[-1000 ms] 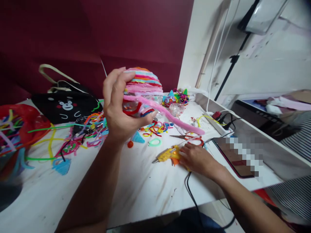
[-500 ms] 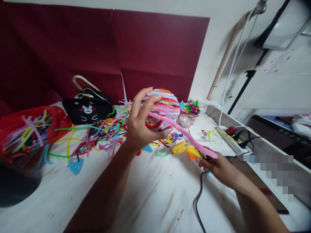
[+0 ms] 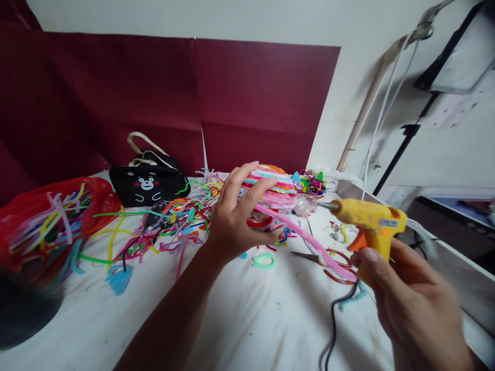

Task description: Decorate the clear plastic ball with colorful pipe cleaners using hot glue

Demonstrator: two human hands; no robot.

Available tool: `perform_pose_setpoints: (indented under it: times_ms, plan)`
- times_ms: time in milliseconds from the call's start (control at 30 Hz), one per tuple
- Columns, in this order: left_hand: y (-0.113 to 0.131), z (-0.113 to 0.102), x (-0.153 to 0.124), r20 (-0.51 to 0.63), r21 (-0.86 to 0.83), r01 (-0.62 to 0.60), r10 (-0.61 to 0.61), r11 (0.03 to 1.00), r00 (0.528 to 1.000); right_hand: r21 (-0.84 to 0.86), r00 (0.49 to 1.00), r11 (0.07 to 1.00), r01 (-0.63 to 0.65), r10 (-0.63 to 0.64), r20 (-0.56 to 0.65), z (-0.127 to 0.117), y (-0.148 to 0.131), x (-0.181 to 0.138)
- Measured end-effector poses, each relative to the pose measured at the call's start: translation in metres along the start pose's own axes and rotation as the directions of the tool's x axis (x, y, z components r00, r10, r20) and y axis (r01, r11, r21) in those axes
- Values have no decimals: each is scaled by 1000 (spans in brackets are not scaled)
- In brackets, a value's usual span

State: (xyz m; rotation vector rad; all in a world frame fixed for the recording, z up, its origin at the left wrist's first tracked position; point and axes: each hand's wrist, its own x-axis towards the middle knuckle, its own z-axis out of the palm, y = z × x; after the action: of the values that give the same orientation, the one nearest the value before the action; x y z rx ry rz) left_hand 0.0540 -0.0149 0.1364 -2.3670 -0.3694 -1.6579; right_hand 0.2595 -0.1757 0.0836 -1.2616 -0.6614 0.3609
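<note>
My left hand (image 3: 235, 216) is wrapped round a rounded, striped piece (image 3: 276, 183) covered in rows of pink, white, blue and orange pipe cleaners. From its side a loose pink pipe cleaner (image 3: 305, 237) trails down to the right. In my right hand (image 3: 406, 293) is a yellow hot glue gun (image 3: 367, 216), held upright by its handle with a finger at the orange trigger. Its nozzle points left, apart from the striped piece. Red-handled scissors (image 3: 336, 265) lie on the table under the pink strand. A green ring (image 3: 264, 260) rests beside them.
Loose pipe cleaners (image 3: 181, 211) cover the table's left half. A red bag of pipe cleaners (image 3: 106, 193) stands far left, with a black bear-face bag (image 3: 149, 180) behind. A clear ball (image 3: 305, 205) sits past the striped piece. A black cord (image 3: 334, 324) runs toward the front edge.
The glue gun has been lifted from low over the table up and to the right, and now shows upright. My left hand still holds the striped piece. The view has tilted slightly upward.
</note>
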Motion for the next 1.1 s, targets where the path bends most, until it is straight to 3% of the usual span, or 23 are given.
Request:
perform_pose_setpoints:
  times_ms: [167, 267, 467, 567, 700, 933, 1100]
  plan:
    - [1, 1, 0, 20, 35, -31, 30, 999, 999, -31, 990, 990, 139, -139, 5, 12, 3, -16]
    - [2, 2, 1, 7, 43, -53, 53, 998, 999, -117, 956, 950, 291, -294, -9, 11, 6, -21]
    - [5, 3, 0, -1, 47, -54, 54, 997, 999, -190, 753, 730, 657, -650, 105, 14, 6, -25]
    - [6, 3, 0, 14, 46, -51, 51, 998, 999, -237, 673, 638, 733, -730, 119, 19, 2, -27]
    - [7, 3, 1, 6, 49, -78, 78, 996, 997, -220, 616, 580, 785, -768, 176, 21, -2, -26]
    - [7, 3, 0, 19, 53, -88, 87, 995, 996, -135, 613, 598, 790, -765, 196, 20, 3, -22]
    - [8, 2, 0, 36, 64, -104, 101, 993, 994, -139, 709, 699, 702, -668, 226, 14, 6, -21]
